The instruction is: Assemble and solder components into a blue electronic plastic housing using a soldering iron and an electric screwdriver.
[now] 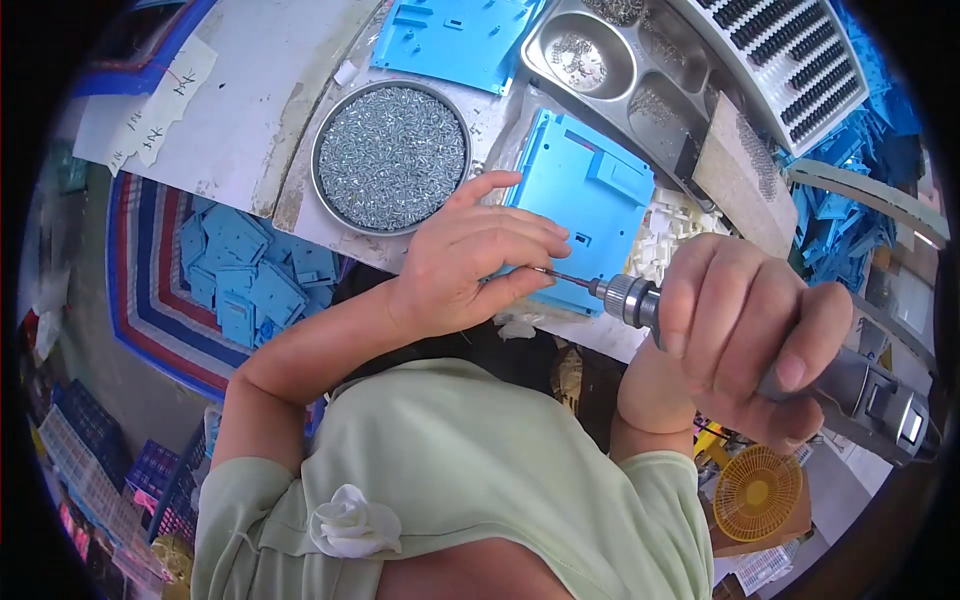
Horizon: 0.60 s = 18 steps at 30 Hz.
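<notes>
My right hand (pixel 745 335) is wrapped round a grey electric screwdriver (pixel 850 400), whose thin bit points left. At the bit's tip, the thumb and forefinger of my left hand (pixel 475 255) pinch together; a small screw seems to sit there, though the fingers hide most of it. Under and beside my left fingers lies a blue plastic panel (pixel 590 190) with a raised rectangular block and small slots. Just left of it stands a round metal dish (pixel 320 165) full of silver screws.
A second blue panel (pixel 450 40) lies at the back. Beyond are a metal compartment tray (pixel 640 65), a white rack of black parts (pixel 790 60) and white plastic pieces (pixel 670 235). A striped bag (pixel 150 290) holds blue panels at left; a yellow fan (pixel 757 490) stands lower right.
</notes>
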{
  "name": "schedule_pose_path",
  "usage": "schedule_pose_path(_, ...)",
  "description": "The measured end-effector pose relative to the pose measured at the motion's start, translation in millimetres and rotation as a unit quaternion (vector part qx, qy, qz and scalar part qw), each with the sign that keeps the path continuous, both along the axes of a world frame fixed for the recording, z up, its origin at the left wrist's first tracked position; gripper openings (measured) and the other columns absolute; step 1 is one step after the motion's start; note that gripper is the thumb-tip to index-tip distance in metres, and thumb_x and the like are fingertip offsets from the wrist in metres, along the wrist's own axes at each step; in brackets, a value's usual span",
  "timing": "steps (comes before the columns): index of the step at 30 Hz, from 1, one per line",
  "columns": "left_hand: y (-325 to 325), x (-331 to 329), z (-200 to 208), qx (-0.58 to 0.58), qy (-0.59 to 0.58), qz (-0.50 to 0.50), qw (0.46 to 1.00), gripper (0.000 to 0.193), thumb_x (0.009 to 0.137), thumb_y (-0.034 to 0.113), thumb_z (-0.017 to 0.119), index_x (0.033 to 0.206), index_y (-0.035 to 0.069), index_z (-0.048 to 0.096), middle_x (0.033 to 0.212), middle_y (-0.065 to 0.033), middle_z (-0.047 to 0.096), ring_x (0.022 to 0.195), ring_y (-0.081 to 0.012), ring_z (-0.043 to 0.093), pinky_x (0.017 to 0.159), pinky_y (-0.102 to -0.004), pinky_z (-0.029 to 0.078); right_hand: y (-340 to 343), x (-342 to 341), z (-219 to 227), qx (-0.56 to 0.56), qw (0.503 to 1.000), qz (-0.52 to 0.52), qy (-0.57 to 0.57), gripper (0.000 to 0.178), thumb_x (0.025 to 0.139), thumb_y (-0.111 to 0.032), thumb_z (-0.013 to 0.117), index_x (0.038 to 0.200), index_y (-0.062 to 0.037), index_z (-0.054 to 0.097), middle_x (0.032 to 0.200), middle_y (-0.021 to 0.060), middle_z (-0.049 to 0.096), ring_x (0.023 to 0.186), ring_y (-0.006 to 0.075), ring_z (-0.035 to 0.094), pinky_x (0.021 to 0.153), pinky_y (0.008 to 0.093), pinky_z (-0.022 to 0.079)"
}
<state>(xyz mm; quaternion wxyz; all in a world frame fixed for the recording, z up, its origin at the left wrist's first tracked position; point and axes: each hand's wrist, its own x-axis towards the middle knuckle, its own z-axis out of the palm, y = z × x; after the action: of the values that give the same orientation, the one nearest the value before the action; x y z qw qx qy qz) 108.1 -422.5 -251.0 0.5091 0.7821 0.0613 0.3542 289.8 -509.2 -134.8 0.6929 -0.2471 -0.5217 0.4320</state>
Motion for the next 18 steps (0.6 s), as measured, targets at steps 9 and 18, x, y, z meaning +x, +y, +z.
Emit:
schedule_pose_path(9,9,-6,-6,0.070,0.029,0.047,0.996,0.022,0.081,0.006,0.080,0.091,0.011,0.061,0.103,-0.0054,0.076,0.102,-0.0246,0.074,0.114,-0.0548,0.036,4,7,7,-0.018,1.000,-0.012,-0.020,0.024,0.097,-0.037,0.067,0.104,-0.0165,0.057,0.068,-0.0073,0.058,0.060,0.0070,0.052,0.063,0.0261,0.046)
schedule_pose_path(18,-4,1,-8,0.201,0.088,0.081,0.972,0.024,0.081,0.012,0.079,0.075,0.011,0.056,0.117,-0.0035,0.073,0.117,-0.0197,0.068,0.117,-0.0563,0.031,80,45,-55,-0.021,0.991,-0.112,-0.065,0.019,0.104,-0.020,0.043,0.110,-0.0067,0.055,0.067,0.0011,0.045,0.061,0.0146,0.044,0.069,0.0381,0.043)
